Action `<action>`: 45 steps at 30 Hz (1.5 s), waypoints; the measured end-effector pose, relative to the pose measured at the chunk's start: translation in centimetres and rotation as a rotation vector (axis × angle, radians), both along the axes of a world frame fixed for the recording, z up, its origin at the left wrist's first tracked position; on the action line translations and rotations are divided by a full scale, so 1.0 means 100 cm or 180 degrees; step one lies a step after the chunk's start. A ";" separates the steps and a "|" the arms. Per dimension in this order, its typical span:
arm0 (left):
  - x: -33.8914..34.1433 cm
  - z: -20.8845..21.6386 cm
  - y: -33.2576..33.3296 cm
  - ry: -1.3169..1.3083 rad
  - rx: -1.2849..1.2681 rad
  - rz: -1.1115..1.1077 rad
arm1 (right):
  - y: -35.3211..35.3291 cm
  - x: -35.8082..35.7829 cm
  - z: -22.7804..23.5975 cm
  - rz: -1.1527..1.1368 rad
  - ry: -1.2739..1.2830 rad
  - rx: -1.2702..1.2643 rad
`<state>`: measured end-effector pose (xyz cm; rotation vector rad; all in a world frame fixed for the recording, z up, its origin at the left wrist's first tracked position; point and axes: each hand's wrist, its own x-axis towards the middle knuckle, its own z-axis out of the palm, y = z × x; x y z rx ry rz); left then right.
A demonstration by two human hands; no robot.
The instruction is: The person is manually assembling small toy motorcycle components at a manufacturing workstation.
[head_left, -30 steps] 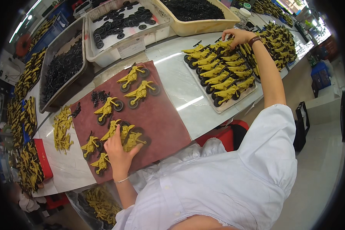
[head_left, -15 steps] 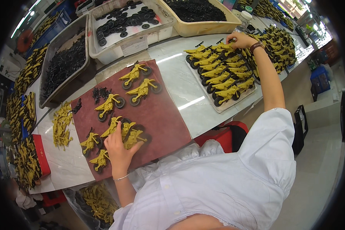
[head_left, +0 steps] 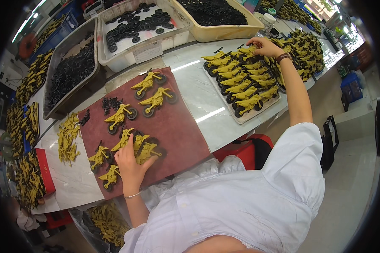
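My left hand (head_left: pixel 130 165) lies over a group of yellow toy motorcycles on a dark red mat (head_left: pixel 182 134). Its forefinger and thumb are stretched apart, touching the toys, and no firm grip shows. One toy motorcycle (head_left: pixel 147 152) lies between thumb and forefinger. My right hand (head_left: pixel 265 47) reaches to the far end of a pale tray (head_left: pixel 242 119) packed with rows of toy motorcycles (head_left: pixel 240 87). Its fingers are bent and closed on a toy motorcycle (head_left: pixel 247 51) in the far row, partly covered by the hand. More toy motorcycles (head_left: pixel 157 100) with black wheels lie spread over the mat.
Small black parts (head_left: pixel 111 103) lie on the mat, and loose yellow parts (head_left: pixel 68 137) sit left of it. Behind stand a bin of black wheels (head_left: pixel 144 46), a grey bin (head_left: pixel 96 67) and a cream bin (head_left: pixel 223 33) of black parts. A heap of toy motorcycles (head_left: pixel 305 55) is right of the tray.
The view has shifted slightly. My right hand stays at the tray's far end, its fingers bent a little more; my left hand and the toys on the mat have hardly moved.
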<state>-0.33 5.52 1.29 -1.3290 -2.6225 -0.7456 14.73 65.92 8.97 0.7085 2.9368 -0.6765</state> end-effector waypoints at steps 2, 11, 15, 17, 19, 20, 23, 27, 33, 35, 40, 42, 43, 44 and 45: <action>0.003 0.006 -0.007 0.0040 0.0048 0.0065 | -0.004 -0.006 0.004 0.0020 0.0082 -0.0051; 0.000 0.016 -0.003 -0.0055 0.0094 -0.0016 | -0.006 -0.004 0.004 0.0308 -0.0059 0.0019; -0.001 0.028 -0.011 -0.0764 -0.0043 -0.0050 | -0.004 -0.003 0.000 -0.0108 -0.0141 -0.0260; -0.005 0.030 -0.014 -0.0903 0.0000 -0.0028 | -0.006 0.000 -0.002 -0.0046 0.0056 -0.0252; -0.011 0.033 -0.018 -0.1051 -0.0099 -0.0106 | -0.009 -0.002 0.001 -0.0123 -0.0041 -0.0261; -0.012 0.036 -0.018 -0.1029 -0.0092 -0.0093 | -0.011 -0.002 0.002 -0.0108 -0.0020 -0.0256; -0.017 0.045 -0.008 -0.1094 -0.0360 -0.0260 | -0.017 0.008 0.011 -0.0258 0.0071 -0.0299; -0.020 0.050 0.000 -0.1306 -0.0304 -0.0365 | -0.050 0.014 0.024 -0.0212 0.0707 0.0384; -0.013 0.056 0.040 -0.1214 0.0047 -0.0429 | -0.199 -0.009 0.036 0.0607 0.1620 -0.0201; -0.004 0.052 0.057 -0.0639 0.0358 -0.0524 | -0.252 -0.021 0.024 0.1326 0.1247 -0.0690; 0.014 0.035 0.084 -0.0262 0.0296 -0.0813 | -0.334 -0.027 -0.018 0.2012 0.1340 -0.0404; 0.017 0.033 0.079 -0.0258 0.0151 -0.0772 | -0.345 -0.031 -0.028 0.1990 0.1325 -0.0499; 0.018 0.033 0.076 -0.0252 0.0147 -0.0765 | -0.349 -0.032 -0.030 0.1934 0.1211 -0.0538; 0.019 0.034 0.071 -0.0241 0.0105 -0.0756 | -0.352 -0.034 -0.032 0.1880 0.1096 -0.0579; 0.020 0.034 0.067 -0.0231 0.0066 -0.0753 | -0.355 -0.035 -0.034 0.1884 0.1101 -0.0580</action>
